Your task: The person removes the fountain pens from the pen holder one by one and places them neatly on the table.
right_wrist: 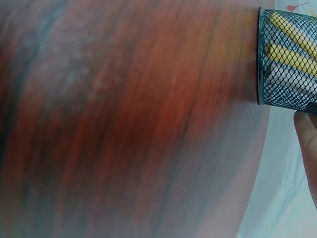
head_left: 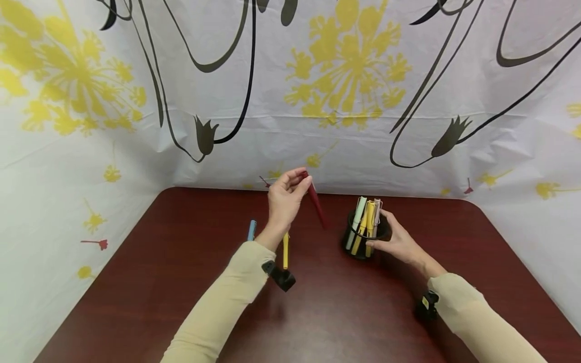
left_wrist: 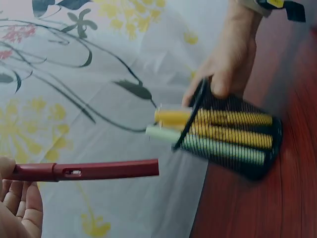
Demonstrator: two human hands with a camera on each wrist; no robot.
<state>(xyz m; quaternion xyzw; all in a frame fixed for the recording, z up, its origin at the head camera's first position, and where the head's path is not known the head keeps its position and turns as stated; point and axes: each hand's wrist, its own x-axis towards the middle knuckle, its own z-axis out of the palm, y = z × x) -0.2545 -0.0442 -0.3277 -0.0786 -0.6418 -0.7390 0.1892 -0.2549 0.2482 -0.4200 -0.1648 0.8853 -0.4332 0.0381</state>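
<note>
My left hand point(head_left: 285, 199) pinches a dark red pen point(head_left: 315, 201) by its upper end, above the table and left of a black mesh pen holder point(left_wrist: 233, 134). In the head view the pen slants with its lower end down to the right. The right hand point(head_left: 401, 242) grips the holder from its right side, thumb and fingers at its wall. Inside stand a mint green pen point(head_left: 357, 219), yellow pens point(head_left: 369, 217) and a pale mauve pen point(head_left: 377, 214). In the right wrist view the holder's base and the tip of a finger point(right_wrist: 307, 144) show at the right edge.
A blue pen point(head_left: 251, 230) and another yellow pen point(head_left: 285, 252) lie on the dark red wooden table point(head_left: 327, 312), both partly covered by the left arm. Behind the table hangs a white cloth point(head_left: 263, 101) with yellow and dark flower prints.
</note>
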